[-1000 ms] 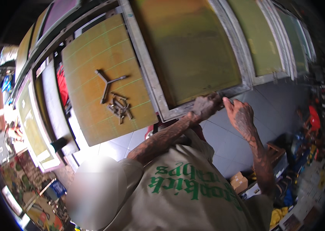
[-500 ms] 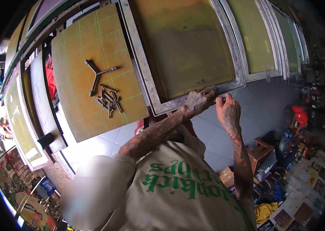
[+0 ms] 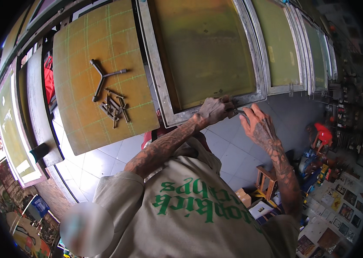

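Observation:
My left hand (image 3: pixel 216 110) is closed at the near edge of a metal-framed printing screen (image 3: pixel 207 56). A small metal piece (image 3: pixel 233 113) shows under its fingertips, its exact kind unclear. Just to the right is my right hand (image 3: pixel 261 127), its thumb and fingers apart, close to that piece, with nothing visible in it. A Y-shaped socket wrench (image 3: pixel 101 77) lies on the brown board (image 3: pixel 76 99) at left. Several loose bolts (image 3: pixel 113 107) are heaped beside the wrench on the board, which bears a green line grid.
More framed screens (image 3: pixel 282 51) line up to the right. At the left a long grey bar (image 3: pixel 39 99) stands by another screen (image 3: pixel 9 129). Below is a tiled floor (image 3: pixel 104 159). A wooden stool (image 3: pixel 266 182), a cardboard box (image 3: pixel 244 197) and a person in red (image 3: pixel 322 135) are at right.
My right hand has opened its fingers and drawn slightly back toward me, away from the screen's edge. The left hand stays at the edge. The whole view has shifted a little.

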The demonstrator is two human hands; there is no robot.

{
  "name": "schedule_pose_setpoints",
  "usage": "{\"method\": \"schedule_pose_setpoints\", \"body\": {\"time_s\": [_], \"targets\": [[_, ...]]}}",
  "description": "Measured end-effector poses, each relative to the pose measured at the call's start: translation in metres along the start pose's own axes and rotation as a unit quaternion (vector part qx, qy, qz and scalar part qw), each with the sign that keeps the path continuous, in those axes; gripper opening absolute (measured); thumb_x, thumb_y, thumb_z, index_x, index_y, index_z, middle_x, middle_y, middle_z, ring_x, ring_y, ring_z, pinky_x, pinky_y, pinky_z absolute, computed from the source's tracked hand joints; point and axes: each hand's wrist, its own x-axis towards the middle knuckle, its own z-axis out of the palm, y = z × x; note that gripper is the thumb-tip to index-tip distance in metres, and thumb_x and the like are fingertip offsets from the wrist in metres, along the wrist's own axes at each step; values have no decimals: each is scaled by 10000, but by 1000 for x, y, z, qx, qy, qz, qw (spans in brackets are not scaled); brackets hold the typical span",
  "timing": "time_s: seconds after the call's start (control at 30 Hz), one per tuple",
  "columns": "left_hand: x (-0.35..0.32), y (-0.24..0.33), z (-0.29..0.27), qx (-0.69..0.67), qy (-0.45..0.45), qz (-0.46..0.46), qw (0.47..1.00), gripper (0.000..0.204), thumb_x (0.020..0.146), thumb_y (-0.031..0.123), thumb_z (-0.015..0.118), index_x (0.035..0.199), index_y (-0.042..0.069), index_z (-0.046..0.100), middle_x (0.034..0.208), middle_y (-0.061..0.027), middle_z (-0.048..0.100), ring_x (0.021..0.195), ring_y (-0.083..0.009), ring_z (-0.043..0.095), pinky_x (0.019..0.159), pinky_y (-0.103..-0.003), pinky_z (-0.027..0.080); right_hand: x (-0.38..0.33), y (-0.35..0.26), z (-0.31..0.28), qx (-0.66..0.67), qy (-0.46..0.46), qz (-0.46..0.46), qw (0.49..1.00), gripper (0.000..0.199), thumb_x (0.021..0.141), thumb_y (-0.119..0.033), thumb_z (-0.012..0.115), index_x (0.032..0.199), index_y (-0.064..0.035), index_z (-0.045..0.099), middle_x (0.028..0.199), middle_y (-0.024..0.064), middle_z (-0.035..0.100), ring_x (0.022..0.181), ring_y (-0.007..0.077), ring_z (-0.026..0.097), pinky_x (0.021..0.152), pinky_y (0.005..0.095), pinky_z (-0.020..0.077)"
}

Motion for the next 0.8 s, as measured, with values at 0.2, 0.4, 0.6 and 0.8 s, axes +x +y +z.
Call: {"method": "schedule_pose_setpoints", "body": {"time_s": [0.2, 0.4, 0.6, 0.8], "targets": [[-1, 4, -5, -9, 1, 0, 1000, 231, 841, 350, 689, 927, 139, 730, 952, -56, 657, 837, -278, 678, 710, -428, 550, 1, 10, 16, 97, 26, 26, 995, 206, 917, -88, 600, 1063, 51, 638, 961, 160, 552, 795, 335, 654, 677, 437, 540], [-1, 0, 4, 26, 23, 20, 999, 270, 874, 377, 666, 956, 122, 704, 943, -54, 657, 811, -276, 679, 682, -430, 552, 5, -11, 20, 101, 92, 44, 990, 159, 909, -21, 576, 1035, 44, 646, 957, 150, 546, 759, 317, 635, 681, 413, 537], [-5, 0, 3, 39, 46, 17, 998, 256, 876, 339, 667, 991, 112, 696, 968, -67, 655, 815, -282, 684, 656, -410, 556, 3, -7, 10, 282, 144, 80, 945, 125, 920, 21, 581, 1031, 29, 638, 929, 112, 597, 809, 220, 636, 712, 333, 534], [-8, 2, 0, 31, 48, 64, 996, 260, 877, 303, 666, 1068, 129, 683, 988, -73, 650, 806, -291, 686, 643, -426, 562, -25, 32, 29, 516, 301, 140, 790, 147, 935, 59, 487, 1008, 6, 603, 873, 57, 621, 823, 128, 598, 874, 291, 508]]}}
